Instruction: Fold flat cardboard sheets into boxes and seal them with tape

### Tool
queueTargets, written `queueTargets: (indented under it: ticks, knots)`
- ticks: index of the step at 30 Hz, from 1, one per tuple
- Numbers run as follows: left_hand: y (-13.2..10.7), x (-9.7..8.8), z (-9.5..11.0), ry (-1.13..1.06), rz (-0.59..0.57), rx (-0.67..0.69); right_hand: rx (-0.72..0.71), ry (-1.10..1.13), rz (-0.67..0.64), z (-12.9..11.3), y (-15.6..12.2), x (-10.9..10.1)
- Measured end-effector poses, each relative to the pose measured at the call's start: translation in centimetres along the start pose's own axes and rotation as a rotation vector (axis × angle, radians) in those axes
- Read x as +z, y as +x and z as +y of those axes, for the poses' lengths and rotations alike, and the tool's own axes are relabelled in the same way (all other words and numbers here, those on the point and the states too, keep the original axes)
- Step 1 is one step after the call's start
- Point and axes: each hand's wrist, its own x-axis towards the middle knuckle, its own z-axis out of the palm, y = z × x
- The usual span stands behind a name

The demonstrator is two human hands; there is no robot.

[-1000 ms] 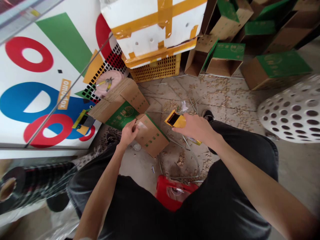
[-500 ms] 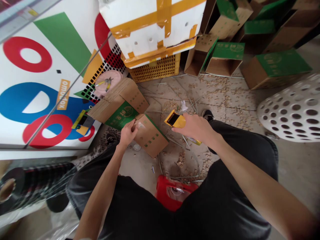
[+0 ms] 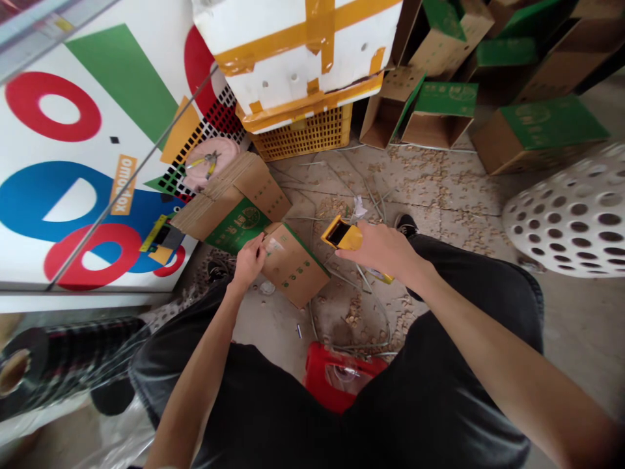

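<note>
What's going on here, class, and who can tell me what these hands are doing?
A person is sitting low with their knees apart, working over the floor. Their left hand touches a corner of a cardboard box with green edges, while their right hand grips a small yellow tool. Beside the box lies a stack of flattened cardboard. Ahead, a taped white foam box sits on a yellow crate, and more green-topped boxes lie scattered on the littered floor.
</note>
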Motion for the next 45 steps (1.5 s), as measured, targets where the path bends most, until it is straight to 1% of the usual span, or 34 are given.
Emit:
queueTargets:
  ticks: [7,14,18,20,27,30,33,37,41,45]
  knots:
    - [0.2,0.1,0.4,-0.076,0.064,-0.043,0.003,-0.001,-0.014,-0.2,-0.2,-0.3]
    - [0.3,-0.2,0.5,-0.101,0.057,-0.035,0.000,-0.002,-0.020,-0.1,-0.1,-0.2]
    - [0.4,-0.4,0.8,-0.089,0.013,-0.034,-0.004,0.004,-0.022,-0.1,-0.1,-0.2]
    - [0.4,-0.5,1.0,-0.064,-0.005,-0.055,-0.004,0.002,-0.022,-0.2,-0.1,-0.3]
    - [0.0,-0.3,2.1,0.080,0.004,-0.115,0.004,0.002,-0.037,-0.3,-0.3,-0.4]
    - [-0.2,-0.1,2.0,0.163,0.015,-0.151,0.000,-0.001,-0.042,-0.2,-0.2,-0.3]
    - [-0.3,0.1,1.5,0.187,0.036,-0.182,-0.006,-0.005,-0.040,-0.2,-0.3,-0.3]
    - [-0.3,0.2,1.3,0.184,0.028,-0.171,-0.011,-0.003,-0.035,-0.2,-0.4,-0.4]
    - [-0.6,0.5,2.1,0.277,0.011,-0.178,-0.013,-0.009,-0.040,-0.1,-0.4,-0.4]
    - [-0.8,0.9,2.4,0.314,0.033,-0.200,-0.014,-0.005,-0.031,-0.1,-0.5,-0.4]
